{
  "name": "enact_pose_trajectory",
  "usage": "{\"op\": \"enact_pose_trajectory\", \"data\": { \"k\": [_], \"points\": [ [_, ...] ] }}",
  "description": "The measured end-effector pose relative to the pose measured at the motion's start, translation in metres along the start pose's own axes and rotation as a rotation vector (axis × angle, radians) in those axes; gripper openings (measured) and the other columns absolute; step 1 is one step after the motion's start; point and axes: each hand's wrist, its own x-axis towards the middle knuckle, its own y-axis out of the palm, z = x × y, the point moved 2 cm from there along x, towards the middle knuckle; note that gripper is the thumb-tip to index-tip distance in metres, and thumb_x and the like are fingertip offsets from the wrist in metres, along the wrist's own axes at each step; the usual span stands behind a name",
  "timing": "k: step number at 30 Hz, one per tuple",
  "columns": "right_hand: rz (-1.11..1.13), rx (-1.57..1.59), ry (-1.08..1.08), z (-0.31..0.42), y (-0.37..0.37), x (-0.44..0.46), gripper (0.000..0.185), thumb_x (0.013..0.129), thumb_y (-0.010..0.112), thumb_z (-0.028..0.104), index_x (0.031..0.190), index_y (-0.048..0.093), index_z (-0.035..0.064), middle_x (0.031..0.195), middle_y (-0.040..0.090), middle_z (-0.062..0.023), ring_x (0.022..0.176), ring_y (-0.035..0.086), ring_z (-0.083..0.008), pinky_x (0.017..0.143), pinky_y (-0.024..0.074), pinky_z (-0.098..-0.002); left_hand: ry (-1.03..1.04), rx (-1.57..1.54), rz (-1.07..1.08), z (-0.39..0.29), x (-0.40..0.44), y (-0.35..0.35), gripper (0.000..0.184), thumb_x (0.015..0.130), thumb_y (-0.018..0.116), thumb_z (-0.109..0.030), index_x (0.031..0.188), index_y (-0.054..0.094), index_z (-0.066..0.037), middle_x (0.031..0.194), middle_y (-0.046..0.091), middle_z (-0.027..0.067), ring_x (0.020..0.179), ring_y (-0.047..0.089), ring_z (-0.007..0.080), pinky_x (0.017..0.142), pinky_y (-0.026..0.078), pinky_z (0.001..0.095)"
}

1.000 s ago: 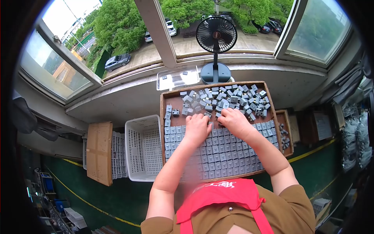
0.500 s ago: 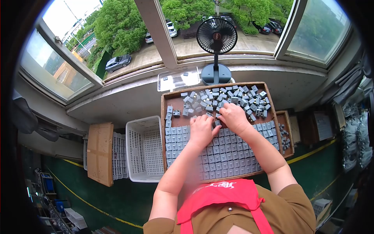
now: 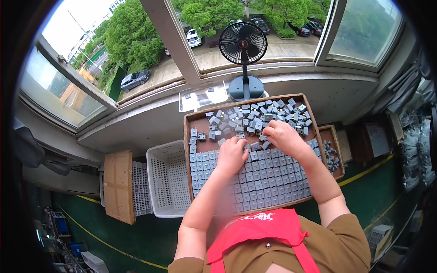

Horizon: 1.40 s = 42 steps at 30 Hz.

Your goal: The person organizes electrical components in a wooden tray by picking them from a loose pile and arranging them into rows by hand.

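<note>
A shallow wooden tray (image 3: 186,150) holds many small grey plastic blocks with dark undersides. Neat rows of grey blocks (image 3: 268,177) fill its near half, while a loose heap of blocks (image 3: 273,109) covers the far side. My left hand (image 3: 232,155) is over the front row, fingers curled and thumb towards the right; what lies under its fingertips is hidden. Beside it on the right, my right hand (image 3: 284,138) pinches a small grey block (image 3: 263,138) at the heap's near edge. A few tilted blocks (image 3: 256,146) lie between both hands.
A white perforated basket (image 3: 157,182) and a cardboard piece (image 3: 117,184) stand left of the tray. Behind are a black fan (image 3: 243,43) and a clear plastic tray (image 3: 200,101). A smaller wooden box (image 3: 334,154) with grey parts adjoins on the right.
My right hand has moved away from my left, towards the right, so the gap between them is wider. Tilted blocks now show between the hands. The camera view has shifted slightly.
</note>
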Motion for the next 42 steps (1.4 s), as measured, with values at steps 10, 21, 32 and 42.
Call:
{"op": "enact_pose_trajectory", "data": {
  "k": [10, 21, 32, 42],
  "points": [
    [0.045, -0.144, 0.117, -0.014, 0.002, 0.006, 0.064, 0.072, 0.077, 0.024, 0.131, 0.053, 0.0226, 0.140, 0.042, -0.0102, 0.130, 0.038, -0.0367, 0.106, 0.0345, -0.0494, 0.158, -0.075, 0.022, -0.005, 0.015, 0.027, 0.024, 0.079, 0.066, -0.017, 0.102, 0.062, -0.010, 0.091, 0.058, 0.0082, 0.092, 0.058, 0.0285, 0.078, 0.048, 0.0402],
    [0.205, -0.185, 0.340, -0.004, 0.040, 0.042, 0.067, 0.067, 0.073, 0.044, 0.124, 0.052, 0.0142, 0.121, 0.049, -0.0122, 0.114, 0.048, -0.0318, 0.088, 0.0459, -0.0499, 0.037, 0.029, -0.104, -0.010, 0.008, 0.026, 0.023, 0.076, 0.067, -0.023, 0.091, 0.059, -0.007, 0.088, 0.057, 0.0093, 0.087, 0.057, 0.0289, 0.077, 0.046, 0.0403],
    [0.149, -0.116, 0.380, -0.010, 0.057, 0.046, 0.069, 0.067, 0.079, 0.039, 0.123, 0.047, 0.0137, 0.114, 0.053, -0.0109, 0.103, 0.057, -0.0324, 0.080, 0.0550, -0.0426, 0.073, 0.005, -0.141, -0.010, 0.009, 0.026, 0.018, 0.076, 0.066, -0.023, 0.085, 0.062, -0.007, 0.085, 0.058, 0.0092, 0.084, 0.058, 0.0289, 0.074, 0.047, 0.0403],
    [0.070, -0.129, 0.433, -0.008, 0.061, 0.051, 0.045, 0.076, 0.072, 0.032, 0.116, 0.057, 0.0185, 0.111, 0.054, -0.0112, 0.098, 0.060, -0.0296, 0.077, 0.0553, -0.0401, 0.087, 0.002, -0.141, -0.010, 0.009, 0.025, 0.019, 0.075, 0.067, -0.021, 0.084, 0.060, -0.005, 0.083, 0.057, 0.0106, 0.081, 0.058, 0.0305, 0.072, 0.047, 0.0407]
  ]
}}
